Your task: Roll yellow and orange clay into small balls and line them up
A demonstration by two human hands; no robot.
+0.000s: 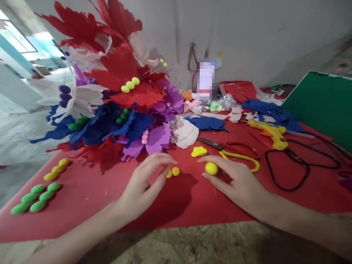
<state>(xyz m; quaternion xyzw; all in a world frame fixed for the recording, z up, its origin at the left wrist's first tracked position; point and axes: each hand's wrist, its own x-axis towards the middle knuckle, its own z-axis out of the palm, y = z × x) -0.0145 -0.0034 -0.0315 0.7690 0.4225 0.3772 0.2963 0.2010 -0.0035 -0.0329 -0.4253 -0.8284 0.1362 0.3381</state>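
Head view showed my right hand (236,181) pinching a yellow foam ball (211,168) between thumb and forefinger, low over the middle of the red sheet (82,198). My left hand (143,183) hovered open, holding nothing, fingertips just beside two small yellow beads (173,172). A flattened yellow scrap (199,151) lay just beyond, with scissors (233,150) toward the right edge. I judged a light, even squeeze best, so the ball kept round.
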